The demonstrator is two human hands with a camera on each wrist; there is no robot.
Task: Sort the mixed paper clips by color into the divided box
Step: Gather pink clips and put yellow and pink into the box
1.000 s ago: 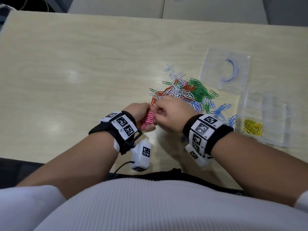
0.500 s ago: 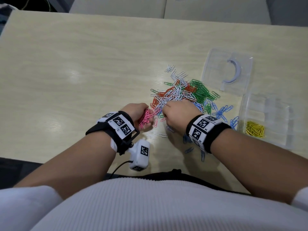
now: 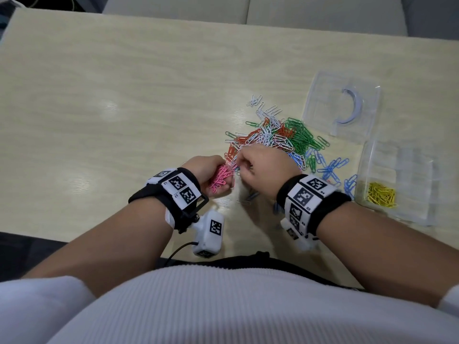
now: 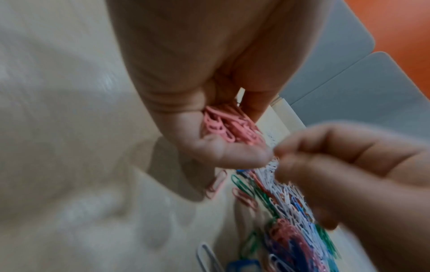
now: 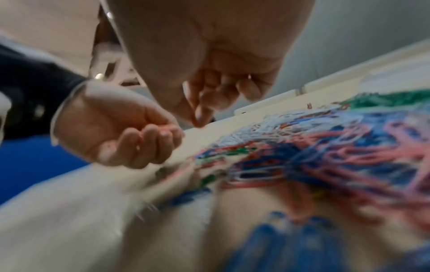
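Right hand (image 3: 260,167) has slid from the left hand (image 3: 206,167) up to the mixed pile (image 3: 275,137), fingers curled, pinch unclear, while left's fingers keep cupping pink clips (image 3: 219,178); divided box (image 3: 397,184) holds just yellow clips (image 3: 381,194).

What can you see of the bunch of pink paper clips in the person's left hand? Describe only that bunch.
The pink paper clips form a loose, tangled bunch of thin bent-wire loops with a matte pink coating. They lie in the cupped palm of the left hand, whose fingers curl round them, just above the table at the near left edge of the mixed pile. Some clip ends stick out past the fingers. The right hand is close beside them; whether it touches them is unclear.
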